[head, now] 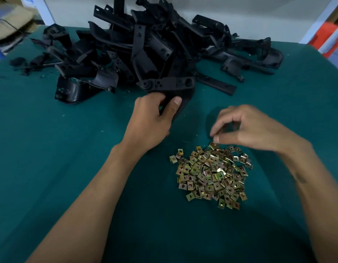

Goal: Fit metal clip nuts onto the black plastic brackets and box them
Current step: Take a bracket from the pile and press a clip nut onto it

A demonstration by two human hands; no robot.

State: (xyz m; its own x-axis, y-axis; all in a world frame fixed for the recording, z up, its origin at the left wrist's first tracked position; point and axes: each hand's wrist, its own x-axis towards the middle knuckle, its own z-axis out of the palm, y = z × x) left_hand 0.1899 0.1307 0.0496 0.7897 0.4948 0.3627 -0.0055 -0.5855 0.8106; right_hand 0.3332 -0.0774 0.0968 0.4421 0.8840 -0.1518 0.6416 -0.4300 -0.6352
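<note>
A heap of black plastic brackets [145, 44] fills the far half of the green table. My left hand [153, 118] grips one black bracket [170, 84] at the heap's near edge, thumb on top of its curved lower part. A pile of brass-coloured metal clip nuts [211, 175] lies in front of me, right of centre. My right hand [248, 128] hovers over the far edge of that pile, thumb and forefinger pinching a clip nut [213, 145] at the top of the pile.
The green cloth-covered table [50, 149] stretches left and near. More brackets [249, 59] spread to the far right. A cardboard box [10, 25] sits beyond the far left corner. Red plastic items [327, 35] and white frame posts stand at the far right.
</note>
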